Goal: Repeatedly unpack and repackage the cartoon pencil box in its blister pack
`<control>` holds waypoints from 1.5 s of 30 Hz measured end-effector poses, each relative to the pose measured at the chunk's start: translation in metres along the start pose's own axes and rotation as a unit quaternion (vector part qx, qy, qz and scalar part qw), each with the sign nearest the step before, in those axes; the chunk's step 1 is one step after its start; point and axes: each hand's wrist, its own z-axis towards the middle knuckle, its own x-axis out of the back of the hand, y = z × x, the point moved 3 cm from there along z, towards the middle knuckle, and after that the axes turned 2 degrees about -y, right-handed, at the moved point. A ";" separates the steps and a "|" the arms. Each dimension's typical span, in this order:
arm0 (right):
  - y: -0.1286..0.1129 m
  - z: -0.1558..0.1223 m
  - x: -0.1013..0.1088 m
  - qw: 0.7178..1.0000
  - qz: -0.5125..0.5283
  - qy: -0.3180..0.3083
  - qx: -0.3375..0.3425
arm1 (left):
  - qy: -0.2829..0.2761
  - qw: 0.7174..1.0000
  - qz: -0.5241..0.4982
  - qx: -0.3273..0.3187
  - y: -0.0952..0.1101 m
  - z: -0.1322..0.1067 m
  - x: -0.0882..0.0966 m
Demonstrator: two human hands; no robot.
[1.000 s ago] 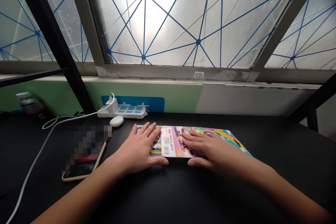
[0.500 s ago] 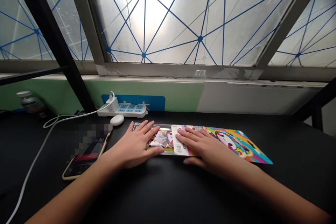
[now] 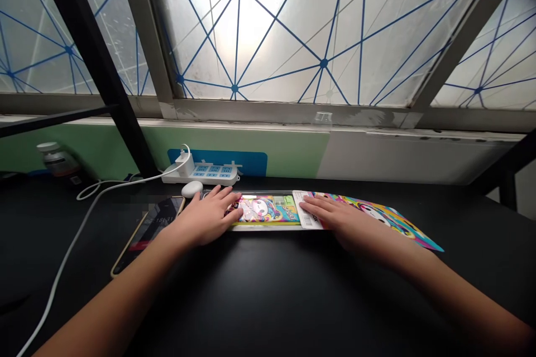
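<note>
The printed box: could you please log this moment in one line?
left hand: on printed box; right hand: on printed cover; state: box partly uncovered

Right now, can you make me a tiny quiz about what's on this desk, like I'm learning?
1. True or false: the right hand is on the colourful cover.
2. What shows between that hand and the left hand? A: a bottle; B: a printed case; C: a phone.
3. Fill in: the white adapter is plugged into the ____.

Key: 1 true; 2 B; 3 power strip.
</note>
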 end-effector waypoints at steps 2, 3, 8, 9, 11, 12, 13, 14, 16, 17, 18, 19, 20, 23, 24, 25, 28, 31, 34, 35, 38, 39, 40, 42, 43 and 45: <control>0.008 0.001 0.003 0.999 -0.031 0.007 -0.006 | 0.001 1.000 -0.002 0.004 -0.004 0.002 0.001; 0.013 0.002 0.006 0.999 -0.046 0.014 -0.009 | 0.003 1.000 -0.003 0.006 -0.006 0.003 0.001; 0.004 0.005 0.031 0.991 -0.105 0.076 0.009 | 0.010 1.000 -0.011 0.013 -0.003 0.007 -0.001; -0.010 0.005 0.036 0.989 -0.114 0.094 0.025 | 0.012 1.000 -0.011 0.015 -0.001 0.007 -0.002; -0.049 0.001 0.041 0.981 -0.135 0.128 0.061 | 0.018 1.000 -0.010 0.022 0.002 0.007 -0.002; -0.072 -0.002 0.040 0.975 -0.149 0.151 0.067 | 0.022 0.999 -0.009 0.025 0.003 0.007 -0.002; -0.097 -0.005 0.036 0.970 -0.161 0.165 0.080 | 0.024 0.999 -0.008 0.027 0.004 0.007 -0.003; -0.122 -0.008 0.029 0.964 -0.167 0.178 0.102 | 0.027 0.999 -0.006 0.028 0.005 0.006 -0.003; -0.164 -0.012 0.010 0.956 -0.159 0.196 0.151 | 0.030 0.999 -0.003 0.029 0.007 0.005 -0.004; -0.180 -0.011 0.000 0.949 -0.152 0.211 0.177 | 0.032 0.999 -0.002 0.029 0.008 0.005 -0.004; -0.192 -0.009 -0.008 0.941 -0.142 0.232 0.199 | 0.034 0.999 0.000 0.030 0.010 0.004 -0.005; -0.199 -0.003 -0.015 0.943 -0.134 0.221 0.208 | 0.036 0.999 0.002 0.030 0.013 0.004 -0.006; -0.202 0.004 -0.020 0.949 -0.112 0.198 0.216 | 0.039 0.999 0.004 0.029 0.015 0.003 -0.007; -0.195 0.034 -0.019 0.978 0.038 0.072 0.192 | 0.043 0.999 0.013 0.021 0.024 0.003 -0.010; -0.190 0.042 -0.016 0.979 0.092 0.038 0.177 | 0.043 0.999 0.018 0.017 0.026 0.003 -0.011; -0.186 0.048 -0.013 0.976 0.139 0.011 0.166 | 0.043 0.999 0.022 0.013 0.028 0.003 -0.012; -0.176 0.055 -0.009 0.963 0.223 -0.024 0.151 | 0.044 0.998 0.034 0.009 0.029 0.003 -0.014; -0.174 0.052 -0.013 0.957 0.249 -0.022 0.149 | 0.042 0.998 0.042 0.013 0.029 0.004 -0.015; -0.174 0.049 -0.018 0.956 0.254 -0.014 0.148 | 0.036 0.998 0.048 0.017 0.030 0.005 -0.015; -0.174 0.049 -0.018 0.956 0.254 -0.013 0.149 | 0.035 0.998 0.050 0.019 0.030 0.005 -0.015; -0.174 0.049 -0.018 0.956 0.250 -0.007 0.152 | 0.039 0.998 0.054 0.022 0.033 0.007 -0.016; -0.174 0.050 -0.019 0.957 0.248 -0.005 0.152 | 0.042 0.997 0.055 0.021 0.034 0.008 -0.017; -0.174 0.050 -0.019 0.957 0.247 -0.003 0.152 | 0.046 0.997 0.055 0.019 0.035 0.008 -0.018; -0.174 0.050 -0.020 0.958 0.244 0.002 0.150 | 0.055 0.997 0.055 0.014 0.037 0.010 -0.020; -0.174 0.050 -0.020 0.959 0.243 0.003 0.149 | 0.059 0.997 0.055 0.013 0.038 0.010 -0.020; -0.173 0.050 -0.021 0.959 0.244 0.004 0.145 | 0.064 0.996 0.056 0.013 0.039 0.011 -0.022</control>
